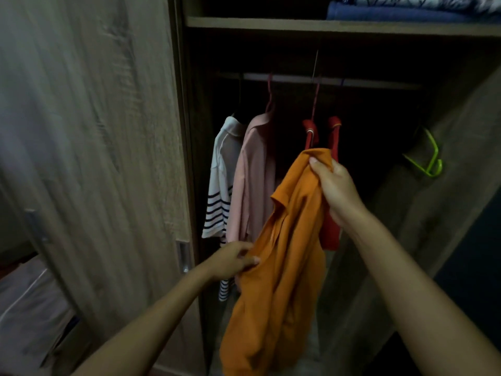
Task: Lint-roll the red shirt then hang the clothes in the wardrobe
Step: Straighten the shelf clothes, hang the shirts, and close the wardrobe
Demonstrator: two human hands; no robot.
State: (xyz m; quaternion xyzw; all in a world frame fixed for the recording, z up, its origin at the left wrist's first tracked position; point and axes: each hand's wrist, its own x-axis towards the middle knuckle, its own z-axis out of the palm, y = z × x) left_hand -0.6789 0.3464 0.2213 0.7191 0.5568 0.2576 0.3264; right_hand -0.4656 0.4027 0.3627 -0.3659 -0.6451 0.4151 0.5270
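We have one head view, facing forward and slightly down into the open wardrobe (339, 25), close enough that both forearms reach in from below.

The wardrobe door (89, 131) is matt, grainy wood. The orange shirt (282, 267) is soft, matt cloth, creased. The green hanger (429, 161) looks like smooth, glossy plastic

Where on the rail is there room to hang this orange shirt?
Free: the rail right of the red shirt, toward the green hanger. Crowded: the left stretch, where the striped shirt and pink shirt hang close together.
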